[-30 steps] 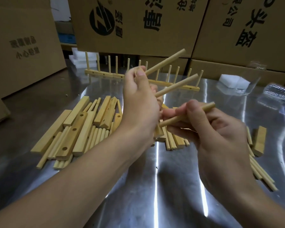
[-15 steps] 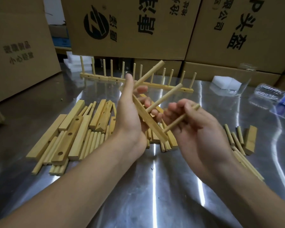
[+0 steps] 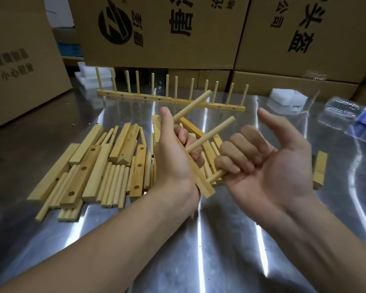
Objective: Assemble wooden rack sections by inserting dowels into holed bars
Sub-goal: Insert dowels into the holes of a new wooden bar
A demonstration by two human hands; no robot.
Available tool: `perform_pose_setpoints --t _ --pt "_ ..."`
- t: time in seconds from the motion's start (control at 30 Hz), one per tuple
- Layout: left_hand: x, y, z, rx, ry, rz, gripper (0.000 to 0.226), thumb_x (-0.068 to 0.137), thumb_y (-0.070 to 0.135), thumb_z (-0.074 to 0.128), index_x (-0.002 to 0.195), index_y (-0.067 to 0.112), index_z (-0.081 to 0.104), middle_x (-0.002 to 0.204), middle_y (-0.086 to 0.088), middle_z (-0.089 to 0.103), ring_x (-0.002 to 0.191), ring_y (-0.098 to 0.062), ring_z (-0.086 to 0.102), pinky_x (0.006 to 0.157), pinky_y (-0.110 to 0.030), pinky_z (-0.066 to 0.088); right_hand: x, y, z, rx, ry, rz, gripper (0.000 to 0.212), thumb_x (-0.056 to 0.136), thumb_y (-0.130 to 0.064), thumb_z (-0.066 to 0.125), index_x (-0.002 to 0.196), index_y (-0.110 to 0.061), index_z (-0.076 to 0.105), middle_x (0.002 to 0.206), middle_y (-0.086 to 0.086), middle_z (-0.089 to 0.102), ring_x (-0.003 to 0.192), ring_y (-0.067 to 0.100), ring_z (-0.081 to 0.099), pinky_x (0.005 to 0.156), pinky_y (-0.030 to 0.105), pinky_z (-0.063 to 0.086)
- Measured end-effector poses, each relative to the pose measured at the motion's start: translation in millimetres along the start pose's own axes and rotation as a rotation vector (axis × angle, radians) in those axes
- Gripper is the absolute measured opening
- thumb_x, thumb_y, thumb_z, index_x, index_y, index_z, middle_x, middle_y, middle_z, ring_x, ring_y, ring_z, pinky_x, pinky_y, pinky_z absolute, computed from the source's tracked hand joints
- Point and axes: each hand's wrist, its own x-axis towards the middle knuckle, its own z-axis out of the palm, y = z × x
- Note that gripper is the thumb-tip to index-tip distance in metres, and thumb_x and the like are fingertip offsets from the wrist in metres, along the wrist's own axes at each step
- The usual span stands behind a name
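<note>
Left hand (image 3: 173,159): grasps bar (image 3: 205,188), frame centre, tilted, above the table (image 3: 199,250).
Bar: two dowels (image 3: 211,134) seated in it.
Right hand (image 3: 268,166): palm up, fingers curled round third dowel (image 3: 217,176) at bar's lower end.
Pile (image 3: 89,166): centre left.

A pale wooden bar (image 3: 201,182) sits tilted at frame centre, running from upper left to lower right, gripped by the left hand (image 3: 171,157). An upper dowel (image 3: 192,106) and a middle dowel (image 3: 211,133) stick out of it toward the upper right. A third dowel (image 3: 217,176) meets its lower end, the right hand (image 3: 268,161) curled round it. The loose pile (image 3: 89,168) of holed bars and dowels lies at centre left; the finished rack sections (image 3: 171,98) stand in a row at upper centre, pegs upright
</note>
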Motion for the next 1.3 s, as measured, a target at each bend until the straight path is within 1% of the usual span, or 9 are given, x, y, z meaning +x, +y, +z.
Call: perform_pose_setpoints --t 0.1,0.17,0.27,0.43,0.57,0.7,1.0,1.17,1.3 --pt "-7 -1 2 -0.023 -0.054 -0.021 0.064 0.098 0.075 0.05 0.056 0.027 0.04 0.058 0.004 0.033 0.049 -0.012 0.032 0.046 -0.024 0.029 -4 5 5 -0.096 0.042 -0.063 0.059 0.09 -0.028 0.067 0.051 -0.026 0.023 0.047 -0.007 0.013 0.043 0.013 0.012 0.041 0.026 0.021" --pt "-12 -1 4 -0.036 -0.082 -0.016 0.064 0.099 0.074 0.05 0.057 0.027 0.039 0.058 0.004 0.032 0.049 -0.012 0.031 0.045 -0.025 0.028 -5 7 9 -0.101 0.066 -0.089 0.058 0.091 -0.02 0.065 0.047 -0.027 0.029 0.043 -0.008 0.012 0.041 0.012 0.009 0.037 0.024 0.02" --pt "-17 -1 5 -0.043 -0.071 0.011 0.064 0.099 0.073 0.05 0.059 0.025 0.037 0.059 0.003 0.03 0.051 -0.014 0.028 0.045 -0.026 0.025 -6 11 10 -0.093 0.079 -0.114 0.052 0.094 -0.01 0.061 0.049 -0.025 0.04 0.043 -0.009 0.013 0.04 0.01 0.008 0.035 0.022 0.017" --pt "-18 2 7 -0.078 -0.074 0.001 0.066 0.1 0.072 0.049 0.057 0.024 0.036 0.057 0.002 0.03 0.047 -0.013 0.03 0.042 -0.023 0.026 -8 12 14 -0.161 0.03 -0.186 0.055 0.093 0.002 0.049 0.048 -0.026 0.036 0.041 -0.01 0.017 0.036 0.008 0.013 0.034 0.021 0.019" --pt "-15 3 10 -0.079 -0.066 0.009 0.065 0.1 0.072 0.049 0.059 0.023 0.034 0.059 0.001 0.028 0.049 -0.015 0.028 0.04 -0.024 0.026 -7 11 17 -0.152 0.028 -0.214 0.056 0.091 0.004 0.046 0.045 -0.026 0.033 0.04 -0.01 0.015 0.036 0.008 0.01 0.034 0.021 0.017" --pt "-14 1 10 -0.105 -0.05 -0.011 0.065 0.1 0.072 0.049 0.059 0.023 0.035 0.058 0.002 0.029 0.048 -0.014 0.028 0.039 -0.024 0.024 -8 13 17 -0.152 0.043 -0.214 0.057 0.092 0.004 0.045 0.046 -0.026 0.031 0.04 -0.009 0.014 0.037 0.009 0.009 0.033 0.021 0.02" --pt "-13 4 16 -0.1 -0.087 0.034 0.064 0.098 0.074 0.051 0.06 0.025 0.033 0.06 0.003 0.025 0.05 -0.015 0.024 0.039 -0.026 0.024 -3 9 17 -0.082 0.031 -0.201 0.057 0.091 0.003 0.045 0.043 -0.026 0.033 0.039 -0.01 0.014 0.034 0.007 0.011 0.032 0.02 0.023" --pt "-8 0 13 -0.084 -0.126 0.047 0.064 0.097 0.075 0.052 0.059 0.026 0.036 0.058 0.004 0.029 0.049 -0.014 0.027 0.039 -0.025 0.026 -3 11 12 -0.107 0.022 -0.208 0.055 0.09 0.002 0.047 0.044 -0.026 0.036 0.038 -0.01 0.017 0.035 0.007 0.013 0.034 0.02 0.023" --pt "-2 -9 -7 -0.021 -0.112 -0.034 0.063 0.097 0.074 0.053 0.058 0.027 0.04 0.058 0.005 0.032 0.049 -0.012 0.028 0.041 -0.024 0.025 -2 31 -2 -0.144 0.112 -0.17 0.051 0.091 0.003 0.05 0.052 -0.025 0.033 0.044 -0.008 0.015 0.038 0.008 0.014 0.04 0.023 0.021"
